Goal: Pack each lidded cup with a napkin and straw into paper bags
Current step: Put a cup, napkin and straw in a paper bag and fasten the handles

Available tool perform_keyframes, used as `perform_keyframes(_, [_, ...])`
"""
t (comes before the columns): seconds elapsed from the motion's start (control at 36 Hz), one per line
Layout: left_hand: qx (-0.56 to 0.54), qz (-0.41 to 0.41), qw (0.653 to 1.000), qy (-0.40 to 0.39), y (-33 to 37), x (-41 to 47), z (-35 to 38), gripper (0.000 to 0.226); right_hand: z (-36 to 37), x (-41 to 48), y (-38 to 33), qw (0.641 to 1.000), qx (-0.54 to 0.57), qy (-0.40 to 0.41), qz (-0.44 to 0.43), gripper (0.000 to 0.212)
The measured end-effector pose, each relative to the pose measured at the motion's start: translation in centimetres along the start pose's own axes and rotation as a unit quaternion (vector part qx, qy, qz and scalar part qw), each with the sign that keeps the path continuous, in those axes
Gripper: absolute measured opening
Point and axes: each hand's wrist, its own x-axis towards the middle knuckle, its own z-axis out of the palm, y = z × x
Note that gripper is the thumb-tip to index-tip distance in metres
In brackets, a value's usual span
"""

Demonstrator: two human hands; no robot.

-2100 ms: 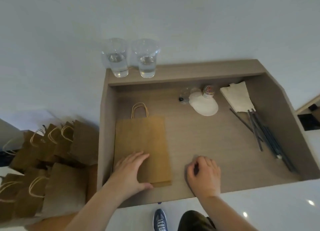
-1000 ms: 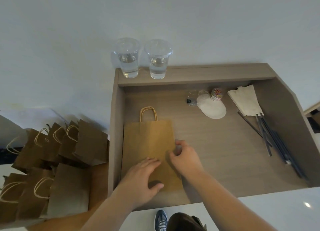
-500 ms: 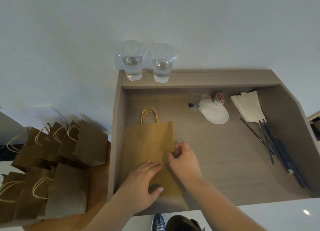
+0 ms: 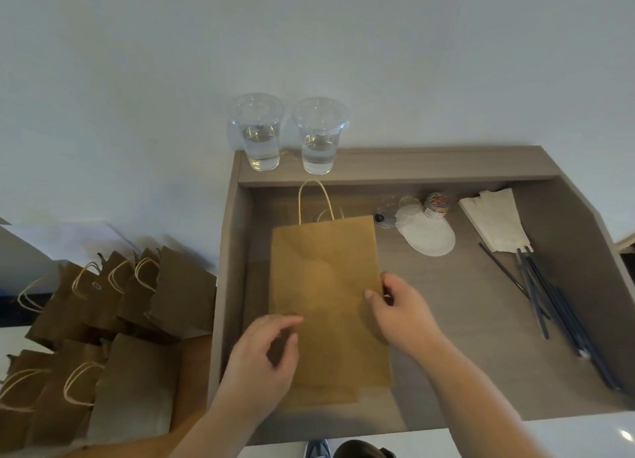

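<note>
Both of my hands are on the paper bag [image 4: 326, 285], and it no longer lies flat as it did half a second ago: its top end has come up off the floor of the wooden desk recess [image 4: 464, 320], so the twine handles now reach up toward the back ledge [image 4: 429, 167] and the bag looks longer and broader in front of me. My right hand [image 4: 402, 315] has kept its place at the bag's right edge, about halfway down, with the thumb pressed on the front panel and the other fingers curled round the edge behind it, pinching the paper. My left hand [image 4: 261, 361], which lay flat on the bag before, now has its fingers curled at the lower left of the bag, thumb and forefinger close together against the paper; whether they have actually caught a fold I cannot tell. Two lidded cups [image 4: 259, 131] of clear liquid stand side by side on the ledge, beyond the bag's handles. A stack of napkins [image 4: 494, 220] lies at the far right of the recess, with the dark straws [image 4: 549, 306] just below it. Outside the recess on my left stand more brown bags [image 4: 103, 320].
</note>
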Motion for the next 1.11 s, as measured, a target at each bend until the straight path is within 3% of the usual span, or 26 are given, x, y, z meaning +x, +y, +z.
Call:
perform_keyframes(0.11, [-0.039, -0.035, 0.999, -0.014, 0.2, 0.4, -0.1, 0.038, -4.3, -1.3, -0.6, 0.997, -0.03, 0.052, -0.052, 0.017])
perform_keyframes(0.22, [-0.061, -0.066, 0.996, -0.017, 0.8, 1.5, -0.1, 0.035, -7.5, -2.6, -1.0, 0.988, -0.044, 0.099, -0.111, 0.011])
perform_keyframes(0.47, [-0.229, -0.136, 0.958, 0.11, 6.6, 6.7, -1.0, 0.022, -13.3, -3.6, -0.4, 0.977, -0.041, 0.15, -0.145, 0.016])
perform_keyframes(0.53, [-0.325, -0.168, 0.928, 0.077, 8.5, 7.5, -1.5, 0.017, -14.7, -3.8, 0.0, 0.976, -0.017, 0.145, -0.16, 0.015])
perform_keyframes(0.61, [-0.482, -0.202, 0.85, -0.066, 11.2, 8.3, -2.3, 0.057, -16.9, -3.8, 0.4, 0.972, 0.052, 0.107, -0.201, 0.008])
perform_keyframes(0.67, [-0.475, -0.209, 0.841, -0.153, 13.6, 9.1, -2.4, 0.074, -18.2, -3.3, 0.8, 0.971, 0.092, 0.072, -0.209, 0.01])
perform_keyframes(0.72, [-0.46, -0.234, 0.835, -0.189, 16.1, 9.6, -2.4, 0.077, -19.3, -2.4, 1.1, 0.97, 0.115, 0.037, -0.211, 0.01])
perform_keyframes(0.81, [-0.407, -0.152, 0.859, -0.271, 18.4, 9.3, -1.9, 0.041, -20.6, -1.1, 1.0, 0.968, 0.131, 0.013, -0.212, 0.008])
perform_keyframes(0.89, [-0.335, -0.106, 0.884, -0.309, 20.0, 8.5, -1.0, 0.03, -21.5, -0.4, 0.3, 0.962, 0.154, 0.001, -0.224, 0.013])
perform_keyframes(0.94, [-0.317, -0.119, 0.892, -0.301, 21.6, 8.9, 0.2, 0.025, -21.8, 0.1, -0.1, 0.968, 0.122, 0.008, -0.219, 0.025])
perform_keyframes(1.03, [-0.241, -0.106, 0.924, -0.277, 24.0, 9.2, 1.8, 0.021, -22.1, 0.3, -0.7, 0.974, -0.034, 0.104, -0.198, 0.024])
perform_keyframes(1.11, [-0.085, -0.059, 0.978, -0.182, 25.5, 8.9, 4.2, 0.03, -21.8, -0.9, -1.8, 0.98, 0.0, 0.149, -0.135, 0.049])
